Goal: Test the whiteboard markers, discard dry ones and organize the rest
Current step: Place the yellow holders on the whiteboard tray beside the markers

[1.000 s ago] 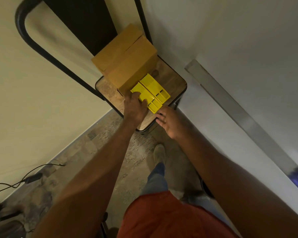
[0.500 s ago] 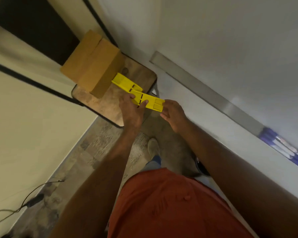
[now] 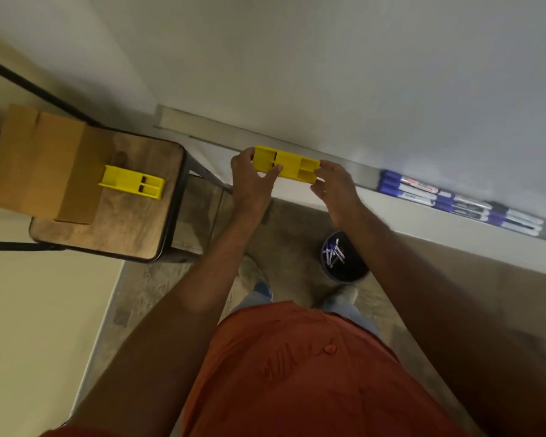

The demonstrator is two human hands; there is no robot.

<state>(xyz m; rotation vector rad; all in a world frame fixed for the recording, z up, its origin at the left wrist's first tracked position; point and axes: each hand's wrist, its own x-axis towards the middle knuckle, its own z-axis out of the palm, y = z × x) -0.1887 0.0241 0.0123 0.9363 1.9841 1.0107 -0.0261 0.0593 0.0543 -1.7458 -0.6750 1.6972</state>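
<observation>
Both hands hold one yellow marker holder (image 3: pixel 286 165) against the whiteboard tray (image 3: pixel 353 170): left hand (image 3: pixel 255 178) closed on its left end, right hand (image 3: pixel 333 181) pinching its right end. A second yellow holder (image 3: pixel 132 185) lies on the wooden stool surface (image 3: pixel 123 222), just beside a cardboard box (image 3: pixel 41 165). The kept markers (image 3: pixel 454 201) lie in a row along the tray, well to the right of the held holder. A dark bin (image 3: pixel 344 257) on the floor contains several markers, presumably the dry ones.

Judgement: testing and discarding look finished; I am in the organizing step, seating the holder. Next move calls for levelling it on the tray, releasing it, then loading markers into its slots.
</observation>
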